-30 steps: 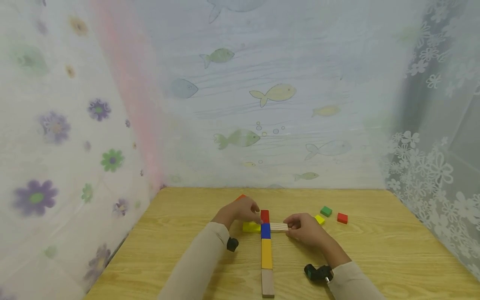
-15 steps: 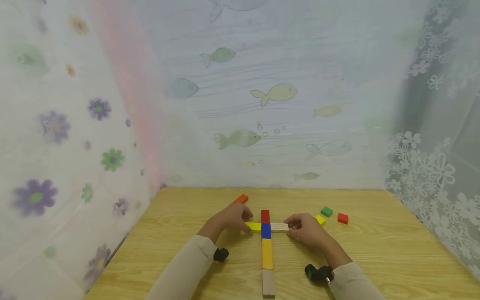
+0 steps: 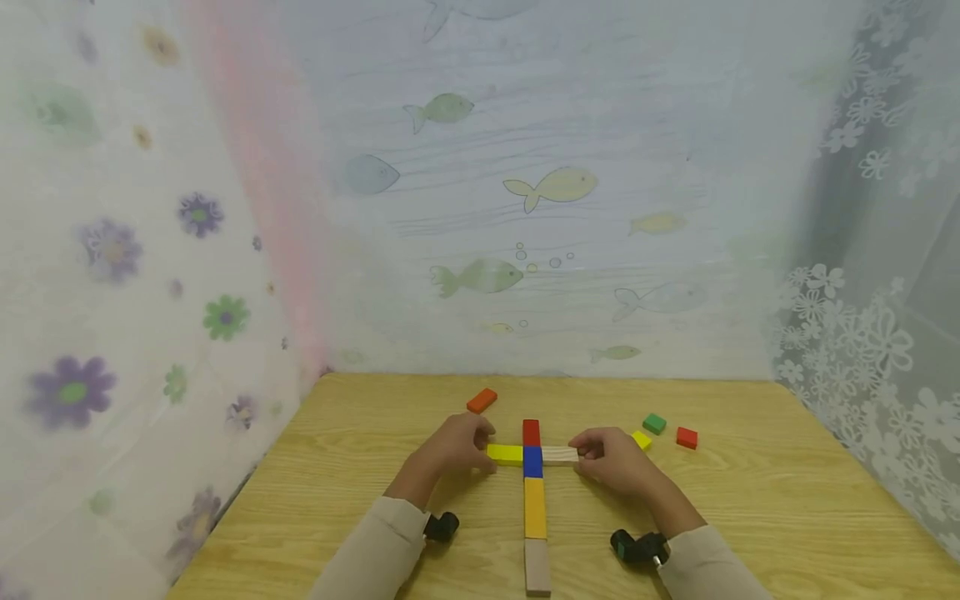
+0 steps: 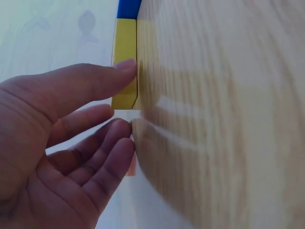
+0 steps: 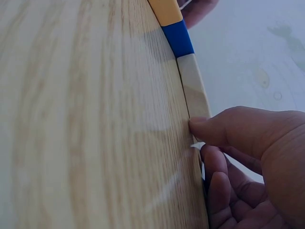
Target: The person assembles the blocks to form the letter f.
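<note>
- L hand (image 3: 453, 443): thumb & fingers standing apart, straddling outer end of yellow blk (image 3: 506, 454); contact, if any, can't tell.
- R hand (image 3: 613, 458): thumb & forefinger pinching outer end of pale wood blk (image 3: 557, 455).
- Both blks: lying flat on table (image 3: 360, 417), ea. butting blue blk (image 3: 532, 462), yellow at L, pale at R.
- Column thru blue: red blk (image 3: 531, 432) sitting on far side; amber blk (image 3: 535, 507), then drab wood blk (image 3: 537, 567), running on near side.
- Loose: orange blk (image 3: 482, 400) lying beyond L hand; sm. yellow blk (image 3: 641, 441) lying just past R hand; sm. green blk (image 3: 654, 423) & sm. red blk (image 3: 687, 437) lying farther R.
- Risks (est.): uneven R pinch could be swivelling pale blk off line; L fingertip catching yellow's end could be opening a gap at blue; hard inward push, either side, could be shoving blue askew & breaking column; R knuckles sweeping outward could be bumping sm. yellow.
</note>
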Available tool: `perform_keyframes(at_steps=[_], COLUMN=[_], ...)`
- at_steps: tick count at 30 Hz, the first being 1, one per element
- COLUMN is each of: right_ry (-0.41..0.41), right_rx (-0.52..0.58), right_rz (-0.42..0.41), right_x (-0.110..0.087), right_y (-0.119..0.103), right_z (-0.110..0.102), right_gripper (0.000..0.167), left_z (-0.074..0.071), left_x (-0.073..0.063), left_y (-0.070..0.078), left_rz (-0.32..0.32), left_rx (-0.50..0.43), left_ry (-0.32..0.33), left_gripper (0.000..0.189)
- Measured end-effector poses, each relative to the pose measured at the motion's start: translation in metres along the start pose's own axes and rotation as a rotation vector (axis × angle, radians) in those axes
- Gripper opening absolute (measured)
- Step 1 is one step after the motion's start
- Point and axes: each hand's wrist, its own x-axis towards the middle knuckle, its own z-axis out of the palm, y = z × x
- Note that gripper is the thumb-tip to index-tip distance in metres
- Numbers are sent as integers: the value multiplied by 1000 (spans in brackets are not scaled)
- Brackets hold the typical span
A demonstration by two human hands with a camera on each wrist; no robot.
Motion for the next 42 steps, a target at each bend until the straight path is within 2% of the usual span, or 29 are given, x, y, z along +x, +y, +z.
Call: perform_keyframes(at_steps=[9,15,19,25,30,42], right_ry=[-4,-2,0,-22,-40,-21], right_rx=[16,10,8,27,38,27], right_rz=[-1,20,20,-3,-16,-18], right_x=[2,1,-2,-3,-1,0], right_y=[-2,-2,-1,-1,-1,0], right_z=[1,-1,-3,-4,-2,-1], right_gripper=[26,26,27,30,31,31], left_z=[1,3,3,0,-1,-2], left_x=[-8,-8,-6,-6,-6,-7], left_y=[-14,-18,-18,-19,-26,-30], left_rz=[-5,-49,-45,-39,-46,-6], left_rx=[-118,-211,-252,-283,-304,-326], left_ry=[41,17,1,-5,2,-19], left_gripper=[53,48,47,42,37,30])
